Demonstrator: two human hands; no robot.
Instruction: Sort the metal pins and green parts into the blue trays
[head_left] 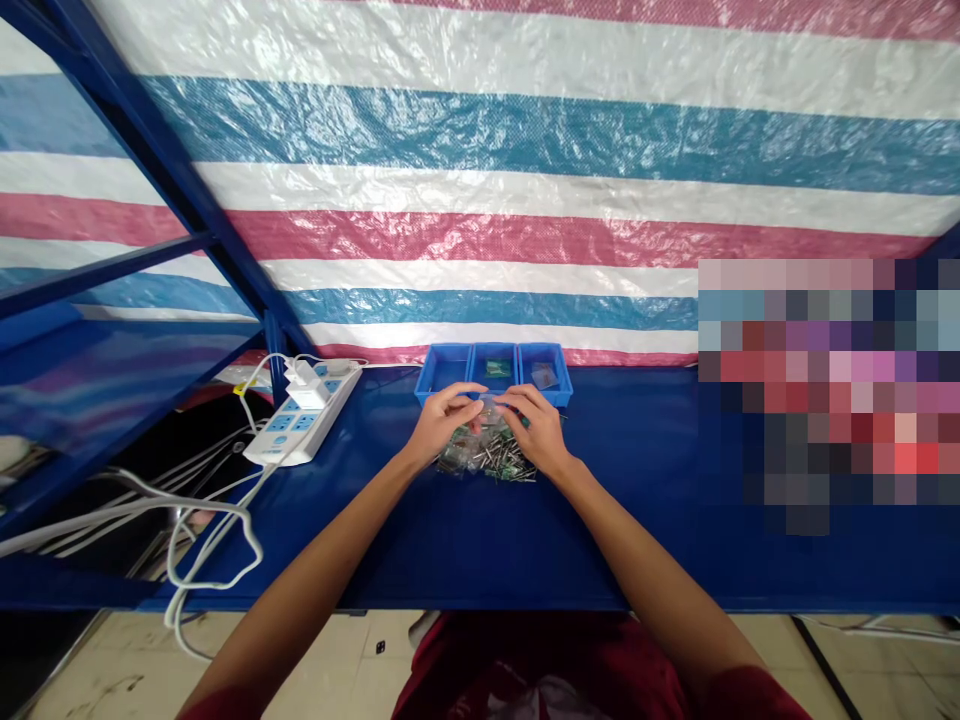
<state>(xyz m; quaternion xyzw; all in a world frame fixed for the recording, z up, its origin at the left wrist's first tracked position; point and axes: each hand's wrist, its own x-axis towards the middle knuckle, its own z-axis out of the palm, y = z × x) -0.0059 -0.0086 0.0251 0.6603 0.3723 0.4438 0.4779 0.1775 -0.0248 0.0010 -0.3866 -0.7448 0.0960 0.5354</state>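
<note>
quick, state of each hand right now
Left hand: fingers curled at a small clear plastic piece; grip cannot be told.
Right hand: closed, apparently pinching that piece.

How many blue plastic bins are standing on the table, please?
3, side by side at the back of the table: the left bin, the middle bin with green contents, and the right bin with see-through contents. The pixelated area could hide more.

Saw dark blue on the worktop [480, 560], brighter blue on bins [448, 364] along its back edge, silver on small parts [508, 462] and red-white-blue stripes on sheeting [480, 190].
</note>
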